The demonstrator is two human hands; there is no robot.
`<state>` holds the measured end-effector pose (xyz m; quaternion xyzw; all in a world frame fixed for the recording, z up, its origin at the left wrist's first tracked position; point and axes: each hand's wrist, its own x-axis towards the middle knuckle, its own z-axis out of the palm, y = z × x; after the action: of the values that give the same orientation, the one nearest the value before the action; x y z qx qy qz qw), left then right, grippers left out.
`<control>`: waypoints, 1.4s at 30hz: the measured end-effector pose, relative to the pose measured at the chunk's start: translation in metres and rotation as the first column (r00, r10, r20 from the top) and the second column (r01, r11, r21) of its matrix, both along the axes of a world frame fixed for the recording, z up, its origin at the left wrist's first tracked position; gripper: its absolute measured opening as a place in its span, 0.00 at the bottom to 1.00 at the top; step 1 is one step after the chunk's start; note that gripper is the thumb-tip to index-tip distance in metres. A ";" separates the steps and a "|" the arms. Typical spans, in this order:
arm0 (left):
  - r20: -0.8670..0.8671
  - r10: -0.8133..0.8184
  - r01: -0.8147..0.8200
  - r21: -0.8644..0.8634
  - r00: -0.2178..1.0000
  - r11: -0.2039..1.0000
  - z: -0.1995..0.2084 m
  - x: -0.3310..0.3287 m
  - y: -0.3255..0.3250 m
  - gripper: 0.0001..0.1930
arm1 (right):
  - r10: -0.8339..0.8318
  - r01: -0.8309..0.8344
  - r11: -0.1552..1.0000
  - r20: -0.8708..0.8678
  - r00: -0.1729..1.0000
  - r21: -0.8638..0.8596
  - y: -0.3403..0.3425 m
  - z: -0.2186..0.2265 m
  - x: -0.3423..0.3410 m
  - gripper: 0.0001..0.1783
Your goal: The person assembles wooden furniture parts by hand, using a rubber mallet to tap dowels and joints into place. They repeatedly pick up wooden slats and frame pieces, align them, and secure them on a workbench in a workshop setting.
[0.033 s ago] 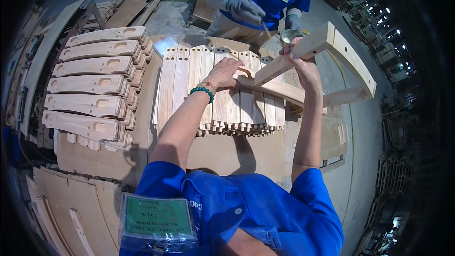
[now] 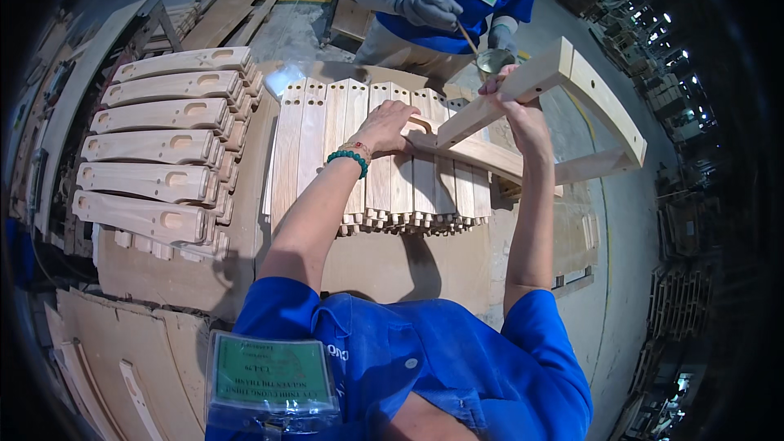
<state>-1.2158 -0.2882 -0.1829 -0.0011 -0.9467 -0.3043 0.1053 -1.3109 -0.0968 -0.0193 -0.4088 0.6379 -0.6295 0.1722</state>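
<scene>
While the frame hangs over the slats: the person has both hands on it, standing at the tabletop (image 2: 384, 265).
Left hand (image 2: 390, 126): fingers curled down on the lower rail of the wooden frame (image 2: 523, 126), where it meets the row of slats (image 2: 376, 155); closed on that rail, as far as I can tell.
Right hand (image 2: 513, 102): gripping the slanted upper rail of the frame, lifted above the slats.
Frame: a pale, open piece of three or four rails, tilted up to the right, its near end low over the slats, its far end out past the tabletop edge.
Slats: a tight row with drilled holes at the far ends, lying flat side by side.
Stack of shaped parts (image 2: 163, 147): to the left, slotted pieces piled in steps, well apart from the hands.
Co-worker: across the tabletop, a gloved hand (image 2: 426, 6) holds a thin stick above a small tin (image 2: 495, 61).
Doing it well, I'd judge: keep the low rail pinned steady with the left hand, let the right hand steer the raised end, and keep clear of the tin.
</scene>
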 end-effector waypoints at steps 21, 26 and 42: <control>0.109 -0.019 0.046 -0.245 0.994 0.968 0.029 0.041 0.018 0.30 | 0.084 -0.084 0.996 0.010 0.996 -0.010 0.024 0.025 0.045 0.22; 0.014 0.031 -0.027 -0.199 0.999 0.980 0.044 0.086 0.038 0.27 | 0.081 -0.081 0.997 -0.043 0.996 0.000 0.043 0.051 0.088 0.21; -0.121 0.497 -0.507 -0.076 0.859 0.859 0.065 0.352 0.150 0.29 | 0.529 -0.508 0.843 -0.443 0.724 0.177 0.069 0.100 0.279 0.20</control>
<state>-0.8633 -0.1384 -0.1178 0.2254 -0.9227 -0.2155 0.2265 -1.0319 -0.0276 0.0806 -0.7081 0.5337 -0.4224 0.1881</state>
